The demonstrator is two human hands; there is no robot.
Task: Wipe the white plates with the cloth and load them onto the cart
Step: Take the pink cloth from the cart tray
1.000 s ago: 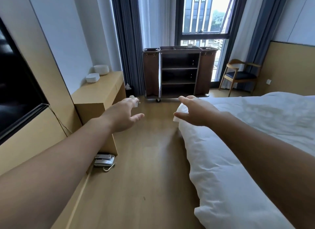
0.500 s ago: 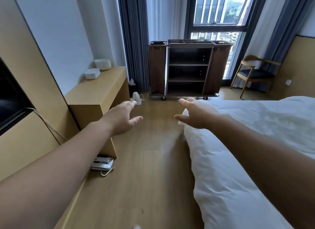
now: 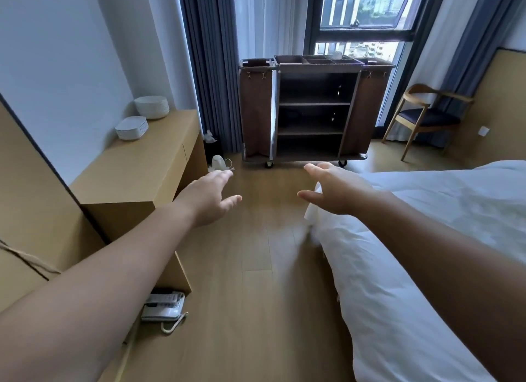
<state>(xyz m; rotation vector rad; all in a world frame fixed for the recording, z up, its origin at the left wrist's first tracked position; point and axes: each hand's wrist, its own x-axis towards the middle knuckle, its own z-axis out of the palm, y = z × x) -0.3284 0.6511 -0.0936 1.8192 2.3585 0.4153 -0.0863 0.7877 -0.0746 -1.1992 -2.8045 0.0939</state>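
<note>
**Left hand (image 3: 209, 195) and right hand (image 3: 336, 191) held out, both empty**

Both hands are out over the wood floor, in front of the cart (image 3: 314, 104) and not touching it. The left hand has straight fingers, spread apart, and holds nothing. The right hand has loose fingers, apart too, and holds nothing. The white plates (image 3: 151, 107) sit in two piles on the desk (image 3: 148, 165), to the left of the cart. The bed (image 3: 427, 239) is in front of the cart, on the right. A chair (image 3: 427, 117) stands to the right of the cart.
</note>
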